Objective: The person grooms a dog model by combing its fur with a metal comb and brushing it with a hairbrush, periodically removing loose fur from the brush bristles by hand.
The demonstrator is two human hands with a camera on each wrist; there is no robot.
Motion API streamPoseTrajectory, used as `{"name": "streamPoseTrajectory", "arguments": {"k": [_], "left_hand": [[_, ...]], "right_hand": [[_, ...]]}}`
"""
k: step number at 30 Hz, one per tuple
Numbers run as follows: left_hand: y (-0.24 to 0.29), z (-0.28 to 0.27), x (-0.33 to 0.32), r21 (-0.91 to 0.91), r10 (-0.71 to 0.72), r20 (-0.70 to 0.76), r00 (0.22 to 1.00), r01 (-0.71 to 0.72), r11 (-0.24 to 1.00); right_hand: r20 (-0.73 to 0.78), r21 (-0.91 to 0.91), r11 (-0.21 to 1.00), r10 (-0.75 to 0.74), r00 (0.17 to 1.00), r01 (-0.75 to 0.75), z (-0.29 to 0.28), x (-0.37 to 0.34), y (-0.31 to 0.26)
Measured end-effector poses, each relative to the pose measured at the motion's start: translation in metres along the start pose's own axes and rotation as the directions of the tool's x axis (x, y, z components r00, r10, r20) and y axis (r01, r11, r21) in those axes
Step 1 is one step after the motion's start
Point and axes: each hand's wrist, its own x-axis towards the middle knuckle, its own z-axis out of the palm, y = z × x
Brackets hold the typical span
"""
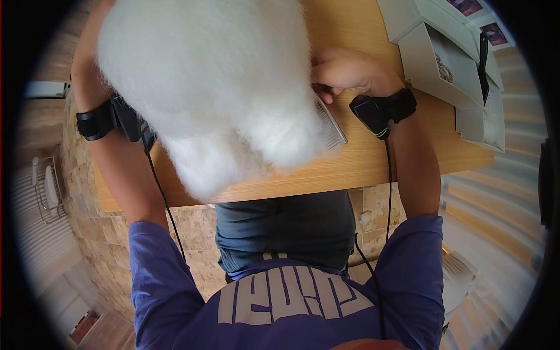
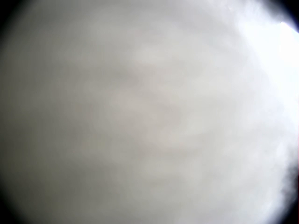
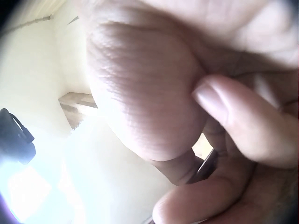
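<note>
Possibly the right grip (image 1: 344, 73), fingers curled round a comb (image 1: 331, 124), risked tugging the dense white fluff (image 1: 221, 76) if the teeth caught a tangle. The comb jutted from that grip toward the person, with the fluff just to its left, over the desk (image 1: 373, 156); farther off, the left grip was hidden, its state impossible to tell.
</note>
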Motion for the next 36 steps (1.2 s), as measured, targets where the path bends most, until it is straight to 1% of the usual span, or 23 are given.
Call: {"name": "streamPoseTrajectory", "arguments": {"k": [6, 9, 16, 18, 22, 28, 30, 31, 33, 36], "left_hand": [[-0.002, -0.001, -0.001, -0.005, -0.006, 0.011, 1.0, 0.006, 1.0], [-0.004, -0.001, 0.0, -0.008, -0.008, 0.019, 1.0, 0.008, 1.0], [-0.007, -0.002, -0.001, -0.015, -0.016, 0.033, 0.999, 0.016, 1.0], [-0.008, -0.002, -0.001, -0.017, -0.017, 0.038, 0.999, 0.018, 1.0], [-0.01, -0.002, -0.001, -0.021, -0.02, 0.049, 0.999, 0.021, 1.0], [-0.014, 0.0, -0.001, -0.03, -0.03, 0.071, 0.997, 0.033, 0.999], [-0.016, 0.002, -0.001, -0.035, -0.037, 0.082, 0.996, 0.04, 0.999], [-0.018, 0.003, -0.001, -0.038, -0.041, 0.088, 0.995, 0.045, 0.998], [-0.021, 0.006, 0.0, -0.044, -0.049, 0.102, 0.994, 0.054, 0.998], [-0.027, 0.011, 0.0, -0.055, -0.065, 0.127, 0.99, 0.073, 0.996]], "right_hand": [[-0.007, -0.021, 0.999, -0.031, 0.999, 0.031, 0.0, 0.002, 0.005], [-0.021, -0.034, 0.999, -0.005, 1.0, 0.004, 0.001, 0.0, 0.001], [-0.036, -0.006, 1.0, -0.031, 0.999, 0.031, 0.004, 0.001, 0.004], [-0.089, 0.005, 0.999, -0.033, 0.995, 0.033, 0.008, 0.002, 0.002], [-0.083, 0.002, 1.0, -0.017, 0.996, 0.017, 0.007, 0.001, 0.002], [-0.062, 0.051, 0.996, -0.064, 0.996, 0.067, 0.007, 0.006, 0.01], [-0.046, -0.004, 0.999, -0.039, 0.998, 0.039, 0.005, 0.003, 0.009], [-0.046, 0.002, 0.999, -0.036, 0.998, 0.036, 0.004, 0.002, 0.009], [-0.05, -0.034, 0.998, -0.06, 0.997, 0.058, 0.004, 0.002, 0.008], [-0.047, -0.02, 0.998, -0.056, 0.997, 0.055, 0.004, 0.007, 0.013]]}}
